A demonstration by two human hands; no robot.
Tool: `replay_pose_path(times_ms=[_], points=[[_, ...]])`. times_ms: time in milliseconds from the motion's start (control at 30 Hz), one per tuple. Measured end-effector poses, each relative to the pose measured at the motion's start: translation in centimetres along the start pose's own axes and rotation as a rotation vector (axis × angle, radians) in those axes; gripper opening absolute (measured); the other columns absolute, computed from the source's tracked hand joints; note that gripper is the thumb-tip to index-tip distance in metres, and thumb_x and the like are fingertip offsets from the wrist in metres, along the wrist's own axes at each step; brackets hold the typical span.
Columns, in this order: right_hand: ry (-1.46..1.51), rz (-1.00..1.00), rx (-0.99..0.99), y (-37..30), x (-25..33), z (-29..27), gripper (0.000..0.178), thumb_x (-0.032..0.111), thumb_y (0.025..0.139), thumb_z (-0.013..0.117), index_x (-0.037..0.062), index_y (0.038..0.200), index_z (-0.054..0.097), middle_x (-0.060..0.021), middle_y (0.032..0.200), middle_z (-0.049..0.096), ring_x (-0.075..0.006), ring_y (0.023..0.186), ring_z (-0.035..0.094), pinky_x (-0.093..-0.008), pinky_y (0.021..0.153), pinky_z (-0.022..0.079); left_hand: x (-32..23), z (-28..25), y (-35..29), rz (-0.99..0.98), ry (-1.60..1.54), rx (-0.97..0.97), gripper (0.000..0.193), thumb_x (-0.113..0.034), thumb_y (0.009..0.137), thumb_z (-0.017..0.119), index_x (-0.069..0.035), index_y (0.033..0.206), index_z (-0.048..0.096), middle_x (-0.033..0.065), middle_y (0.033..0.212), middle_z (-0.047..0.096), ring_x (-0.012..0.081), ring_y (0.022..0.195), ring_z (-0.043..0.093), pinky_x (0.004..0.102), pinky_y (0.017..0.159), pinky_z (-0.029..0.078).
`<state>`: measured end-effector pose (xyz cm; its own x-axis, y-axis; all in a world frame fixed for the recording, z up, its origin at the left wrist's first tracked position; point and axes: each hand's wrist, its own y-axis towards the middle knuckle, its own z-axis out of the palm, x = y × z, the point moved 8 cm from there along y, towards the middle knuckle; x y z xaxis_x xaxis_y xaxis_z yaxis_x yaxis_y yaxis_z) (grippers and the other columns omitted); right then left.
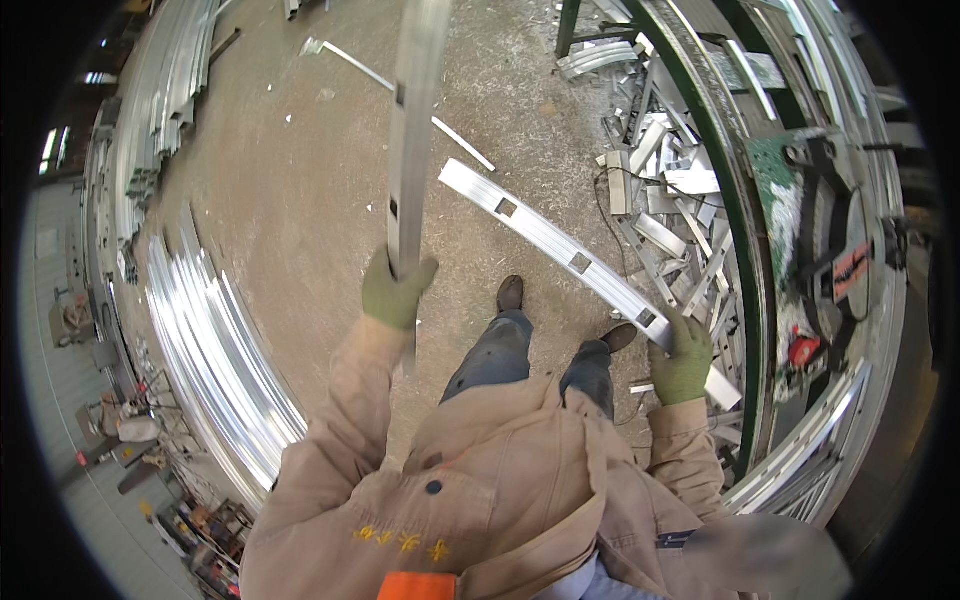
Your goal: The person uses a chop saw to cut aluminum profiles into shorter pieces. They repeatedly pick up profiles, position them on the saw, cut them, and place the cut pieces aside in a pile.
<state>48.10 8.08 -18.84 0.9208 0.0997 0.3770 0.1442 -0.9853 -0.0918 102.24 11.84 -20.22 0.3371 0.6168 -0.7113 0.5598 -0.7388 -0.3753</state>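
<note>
In a green work glove, my left hand [397, 290] is closed around a long metal profile [405, 150] with small square cut-outs. That bar stands nearly straight away from me and runs past the top of the picture; its far part is blurred. My right hand [684, 358], also gloved in green, grips the near end of a shorter silver metal profile [545, 240]. Several rectangular holes are cut along it, and it slants up to the left across the front of my feet. The two profiles are apart from each other.
A heap of metal offcuts [665, 185] lies on the right beside a green-framed bench [735, 230] carrying a machine [840, 240]. Long shiny profiles [215, 340] lie on the left, with more stacked bars [165, 110] beyond. A thin strip [355, 65] crosses the floor.
</note>
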Motion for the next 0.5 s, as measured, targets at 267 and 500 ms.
replay_pose_path(times_ms=[267, 500], points=[[-0.127, -0.085, -0.357, -8.5, 2.1, -12.2, 0.078, 0.0, 0.079, 0.089, 0.0183, 0.154, 0.079, -0.0076, 0.138, 0.077, -0.0359, 0.135, 0.072, -0.0656, 0.138, 0.042, -12.7, -1.2, 2.8, 0.24, -0.561, 0.33, 0.06, -0.023, 0.099, 0.096, 0.004, 0.148, 0.075, 0.0095, 0.113, 0.08, 0.0215, 0.097, 0.075, 0.0399, 0.088, 0.063], [-0.248, 0.059, -0.633, -17.1, -3.7, -15.5, 0.075, 0.001, 0.08, 0.088, 0.0182, 0.153, 0.079, -0.0107, 0.14, 0.077, -0.0385, 0.138, 0.071, -0.0637, 0.132, 0.049, -16.5, 2.3, -4.4, 0.358, -0.684, 0.588, 0.05, -0.012, 0.093, 0.093, 0.003, 0.14, 0.08, 0.0093, 0.118, 0.082, 0.0233, 0.104, 0.078, 0.0417, 0.095, 0.063]])
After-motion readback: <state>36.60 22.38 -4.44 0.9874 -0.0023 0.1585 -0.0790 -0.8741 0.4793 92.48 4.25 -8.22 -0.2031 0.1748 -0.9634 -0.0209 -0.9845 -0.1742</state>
